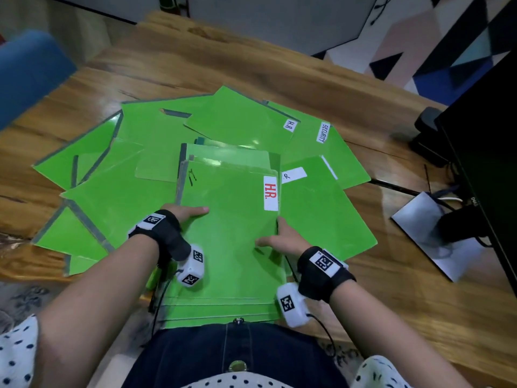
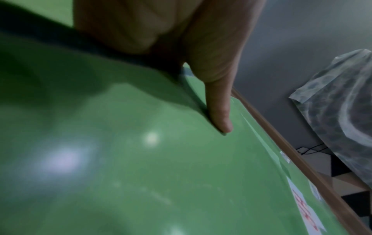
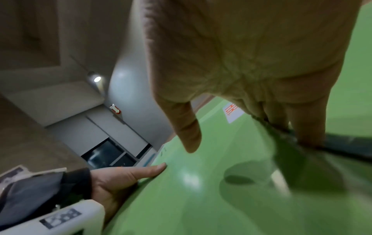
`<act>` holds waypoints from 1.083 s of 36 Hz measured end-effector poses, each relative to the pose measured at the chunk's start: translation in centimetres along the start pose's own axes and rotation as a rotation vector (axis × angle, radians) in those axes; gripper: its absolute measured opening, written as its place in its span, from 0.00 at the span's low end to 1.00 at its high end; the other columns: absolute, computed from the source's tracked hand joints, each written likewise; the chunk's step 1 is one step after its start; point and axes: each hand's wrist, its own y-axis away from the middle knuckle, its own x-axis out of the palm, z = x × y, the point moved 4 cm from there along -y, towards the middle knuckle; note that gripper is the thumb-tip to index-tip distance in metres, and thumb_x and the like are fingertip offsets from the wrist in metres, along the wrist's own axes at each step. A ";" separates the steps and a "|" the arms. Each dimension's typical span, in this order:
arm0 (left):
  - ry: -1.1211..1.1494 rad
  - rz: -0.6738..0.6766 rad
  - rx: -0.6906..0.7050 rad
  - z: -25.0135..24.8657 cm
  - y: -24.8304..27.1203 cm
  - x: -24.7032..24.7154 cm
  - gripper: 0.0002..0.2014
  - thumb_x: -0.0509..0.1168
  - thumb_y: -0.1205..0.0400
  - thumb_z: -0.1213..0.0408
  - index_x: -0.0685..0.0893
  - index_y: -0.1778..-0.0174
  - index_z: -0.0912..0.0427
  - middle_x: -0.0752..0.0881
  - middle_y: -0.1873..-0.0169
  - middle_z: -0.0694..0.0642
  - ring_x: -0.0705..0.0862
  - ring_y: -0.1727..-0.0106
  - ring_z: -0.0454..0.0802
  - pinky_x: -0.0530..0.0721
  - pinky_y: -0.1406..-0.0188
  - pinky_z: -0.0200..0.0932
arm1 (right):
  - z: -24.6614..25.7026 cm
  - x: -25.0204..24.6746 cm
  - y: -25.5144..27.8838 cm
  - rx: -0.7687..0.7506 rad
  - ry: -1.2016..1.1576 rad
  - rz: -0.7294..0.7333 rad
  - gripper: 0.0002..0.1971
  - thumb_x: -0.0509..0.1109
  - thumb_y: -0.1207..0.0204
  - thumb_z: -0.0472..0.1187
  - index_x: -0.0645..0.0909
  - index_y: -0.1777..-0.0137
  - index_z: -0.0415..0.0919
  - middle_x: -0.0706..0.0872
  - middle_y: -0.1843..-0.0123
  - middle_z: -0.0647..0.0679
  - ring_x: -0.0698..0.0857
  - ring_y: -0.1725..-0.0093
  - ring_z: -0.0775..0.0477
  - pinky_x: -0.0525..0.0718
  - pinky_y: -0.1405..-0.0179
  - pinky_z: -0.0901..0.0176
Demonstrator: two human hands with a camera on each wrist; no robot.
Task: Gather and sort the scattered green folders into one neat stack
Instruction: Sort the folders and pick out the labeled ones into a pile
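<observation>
A stack of glossy green folders (image 1: pixel 223 247) lies at the near middle of the spread, its edges roughly squared, its near end reaching the six o'clock side. The top folder (image 1: pixel 232 208) bears a white label (image 1: pixel 270 193) with red letters "H.R." along its three o'clock edge, and a small black mark near its ten o'clock corner. The other loose folders (image 1: pixel 117 175) fan out overlapping under and around it, from eight o'clock round to three o'clock, each lying flat at a different angle. One at one o'clock carries a white "SECURITY" label (image 1: pixel 324 132); its neighbour (image 1: pixel 240 119) at twelve o'clock reads "H.R."
</observation>
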 end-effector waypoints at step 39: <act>-0.034 -0.091 0.028 1.5 -0.3 0.1 0.49 0.75 0.33 0.42 0.68 0.27 0.75 0.80 0.38 0.70 0.78 0.50 0.62 0.78 0.52 0.51 | -3.0 -19.4 2.1 0.185 0.344 -0.630 0.27 0.78 0.32 0.53 0.81 0.41 0.33 0.87 0.46 0.40 0.85 0.49 0.38 0.82 0.54 0.54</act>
